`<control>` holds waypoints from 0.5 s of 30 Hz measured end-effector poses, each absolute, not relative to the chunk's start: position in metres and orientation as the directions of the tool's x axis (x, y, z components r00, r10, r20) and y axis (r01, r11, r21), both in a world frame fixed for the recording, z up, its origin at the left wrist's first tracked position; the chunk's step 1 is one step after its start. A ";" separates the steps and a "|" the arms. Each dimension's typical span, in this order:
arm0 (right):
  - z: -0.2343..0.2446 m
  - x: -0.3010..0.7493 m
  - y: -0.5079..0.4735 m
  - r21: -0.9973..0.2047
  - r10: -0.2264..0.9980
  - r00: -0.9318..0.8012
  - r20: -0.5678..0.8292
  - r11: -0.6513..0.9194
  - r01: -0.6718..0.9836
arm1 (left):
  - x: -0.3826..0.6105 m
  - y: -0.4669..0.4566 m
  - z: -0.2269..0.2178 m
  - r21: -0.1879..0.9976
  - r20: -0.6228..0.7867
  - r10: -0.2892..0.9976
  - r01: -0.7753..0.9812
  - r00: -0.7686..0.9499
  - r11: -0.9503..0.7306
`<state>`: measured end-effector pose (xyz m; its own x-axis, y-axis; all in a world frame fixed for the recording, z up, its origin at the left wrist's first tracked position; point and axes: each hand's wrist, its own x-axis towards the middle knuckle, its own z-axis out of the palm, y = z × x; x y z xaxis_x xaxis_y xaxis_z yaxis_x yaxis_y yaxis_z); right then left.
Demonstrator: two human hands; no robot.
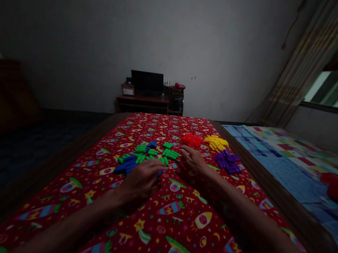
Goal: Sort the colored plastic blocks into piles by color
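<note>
Small finger-shaped plastic pieces lie in colour groups on a red patterned cloth (171, 212). My left hand (142, 180) is curled low over the cloth beside the blue pieces (126, 165). A bit of a blue piece (159, 174) shows at its fingertips; the rest is hidden by the fingers. My right hand (194, 161) reaches over the cloth with its fingers stretched out, just right of the green pieces (169, 153), and nothing shows in it. More green pieces (141, 149) lie mixed with blue ones farther left.
Beyond my right hand are piles of red pieces (192, 140), yellow pieces (216, 142) and purple pieces (228, 161). A desk (143, 99) with a dark monitor (147, 83) stands against the wall. A bed with a checked blue sheet (257, 153) is at right.
</note>
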<state>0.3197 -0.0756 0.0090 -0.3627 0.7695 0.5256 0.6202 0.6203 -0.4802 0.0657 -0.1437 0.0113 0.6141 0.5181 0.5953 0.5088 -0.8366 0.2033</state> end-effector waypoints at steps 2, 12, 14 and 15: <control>0.007 0.296 -0.053 -0.530 0.790 -0.363 0.493 0.604 0.595 | 0.039 -0.121 0.016 0.272 0.653 0.626 0.639 0.427 -0.720; -0.006 0.218 -0.009 -0.662 0.850 -0.433 0.299 0.511 0.548 | -0.038 -0.069 -0.024 0.647 0.361 0.928 0.694 0.088 -0.317; -0.005 0.209 -0.017 -0.691 0.820 -0.474 0.319 0.544 0.476 | -0.035 -0.068 -0.026 0.661 0.350 0.932 0.679 0.095 -0.318; -0.004 0.206 -0.018 -0.695 0.818 -0.460 0.346 0.553 0.460 | -0.034 -0.068 -0.026 0.666 0.352 0.932 0.676 0.090 -0.317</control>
